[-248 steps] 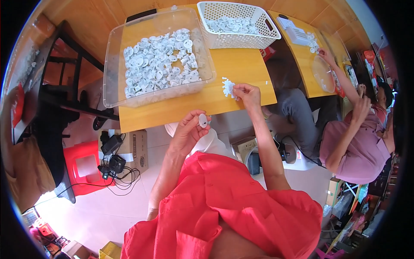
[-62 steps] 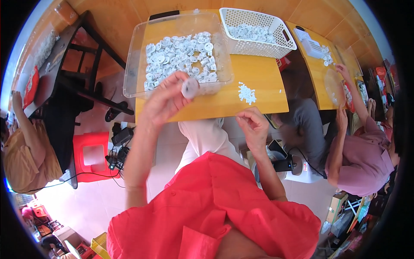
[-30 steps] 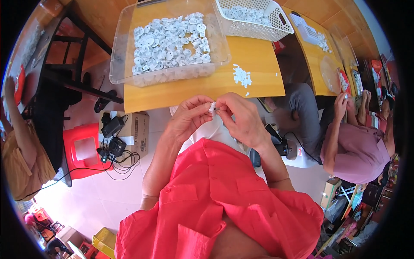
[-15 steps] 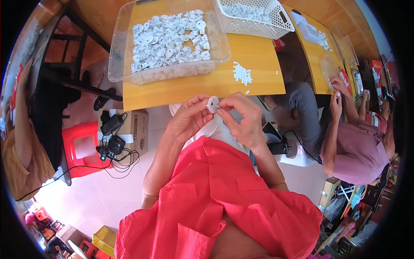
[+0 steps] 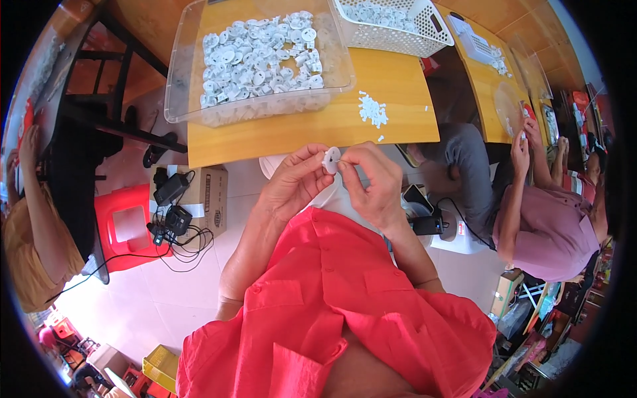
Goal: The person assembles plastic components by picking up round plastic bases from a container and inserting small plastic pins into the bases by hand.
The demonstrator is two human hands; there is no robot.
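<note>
Just off the table's near edge, my left hand [image 5: 292,182] pinches a round white plastic part [image 5: 331,160] between thumb and fingers. My right hand [image 5: 375,182] is closed at the part's right side, thumb and forefinger pressed together. Something small and pale seems to be in that pinch, too small to name. Beyond my hands, a pile of tiny white pieces [image 5: 373,110] lies on the yellow table [image 5: 305,129]. A clear plastic tub [image 5: 265,114] at the far left of the table holds many similar round white parts.
A white perforated basket [image 5: 398,41] of white pieces stands behind the pile. At right, a co-worker [image 5: 547,222] handles small parts at another table; a second person [image 5: 46,232] sits at left. A red stool [image 5: 119,222] and a cardboard box [image 5: 213,199] with cables stand left on the floor.
The round white part has shifted slightly right and turned a little in my left hand. My right fingertips remain beside it. The co-worker at right has raised their hands slightly.
</note>
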